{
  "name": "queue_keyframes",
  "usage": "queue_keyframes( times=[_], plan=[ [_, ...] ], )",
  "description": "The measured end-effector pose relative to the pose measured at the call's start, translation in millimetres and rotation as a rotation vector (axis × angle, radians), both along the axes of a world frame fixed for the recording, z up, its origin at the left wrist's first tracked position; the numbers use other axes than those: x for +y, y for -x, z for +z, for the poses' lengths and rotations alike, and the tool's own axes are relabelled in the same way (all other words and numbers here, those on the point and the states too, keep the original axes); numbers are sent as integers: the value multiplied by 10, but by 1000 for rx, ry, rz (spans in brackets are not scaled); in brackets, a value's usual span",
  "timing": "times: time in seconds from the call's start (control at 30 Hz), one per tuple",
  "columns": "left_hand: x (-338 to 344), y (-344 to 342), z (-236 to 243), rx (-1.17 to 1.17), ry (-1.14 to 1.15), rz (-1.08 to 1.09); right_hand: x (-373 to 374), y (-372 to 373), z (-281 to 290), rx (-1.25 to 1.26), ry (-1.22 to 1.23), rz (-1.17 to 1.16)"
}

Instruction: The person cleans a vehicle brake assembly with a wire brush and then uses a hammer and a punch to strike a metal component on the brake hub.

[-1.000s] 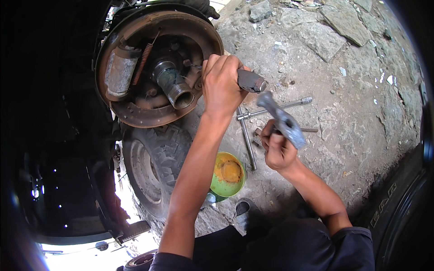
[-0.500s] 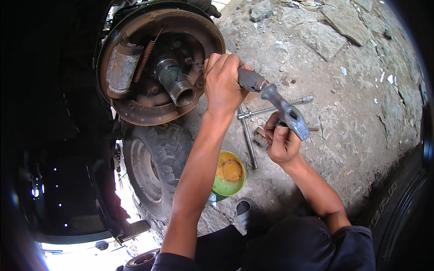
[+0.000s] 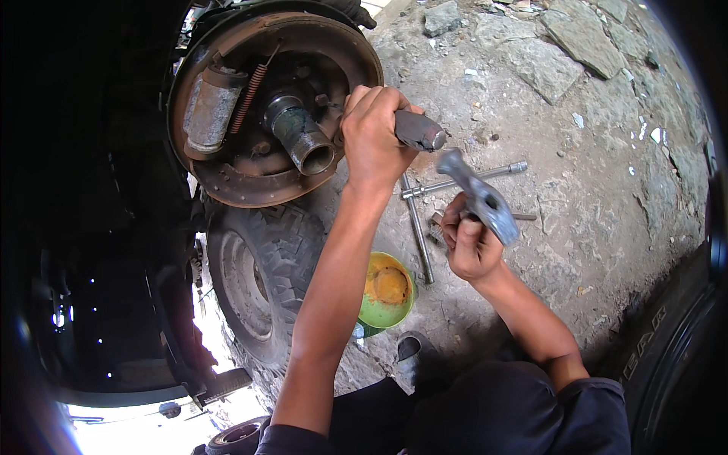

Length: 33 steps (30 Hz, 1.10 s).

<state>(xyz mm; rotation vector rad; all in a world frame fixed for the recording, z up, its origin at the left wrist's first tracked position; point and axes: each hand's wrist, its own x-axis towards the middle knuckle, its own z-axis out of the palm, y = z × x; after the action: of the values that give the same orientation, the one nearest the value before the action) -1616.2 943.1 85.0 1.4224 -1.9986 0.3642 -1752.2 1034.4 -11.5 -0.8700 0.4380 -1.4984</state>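
Note:
My left hand (image 3: 377, 140) is closed round a thick dark bar (image 3: 417, 131) with a blunt, shiny metal end. The bar's other end is hidden behind my fingers, close to the right rim of a rusty wheel brake assembly (image 3: 254, 196). From the middle of that brake a hollow axle tube (image 3: 299, 136) sticks out, with a brake cylinder (image 3: 214, 110) and a coil spring (image 3: 249, 98) to its left. My right hand (image 3: 474, 246) grips a hammer (image 3: 481, 199) by its handle, mostly hidden by the head. A small gap separates the hammer's face from the bar.
On the dirt ground beneath my hands lie a cross-shaped wheel wrench (image 3: 415, 220) and a brush (image 3: 437, 224). A green bowl with orange-yellow grease (image 3: 412, 299) stands near a treaded tire (image 3: 292, 265). Flat stones (image 3: 580, 42) lie at far right; another tire (image 3: 660, 356) is at lower right.
The hammer's face was against the bar's end and now stands slightly off it, down and to the right. My left hand has barely moved.

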Motion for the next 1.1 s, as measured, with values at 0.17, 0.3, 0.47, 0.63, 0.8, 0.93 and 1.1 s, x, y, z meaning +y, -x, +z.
queue_keyframes(
  times=[0.17,0.3,0.47,0.63,0.8,0.93,1.1],
  plan=[
    [18,-8,33,19,14,-3,-74,21,-211,3,242,-63],
    [-7,17,63,67,33,1,-106,18,-99,-42,192,-85],
    [13,-7,60,76,41,9,-124,28,-53,116,242,-7],
    [7,30,80,86,72,11,-39,-45,-122,-169,211,-15],
    [-6,34,88,108,71,16,-68,41,-216,35,337,19],
    [11,3,57,108,56,23,-104,23,54,113,305,-70],
    [-27,22,70,107,96,16,-101,72,-56,58,319,-85]
  ],
)
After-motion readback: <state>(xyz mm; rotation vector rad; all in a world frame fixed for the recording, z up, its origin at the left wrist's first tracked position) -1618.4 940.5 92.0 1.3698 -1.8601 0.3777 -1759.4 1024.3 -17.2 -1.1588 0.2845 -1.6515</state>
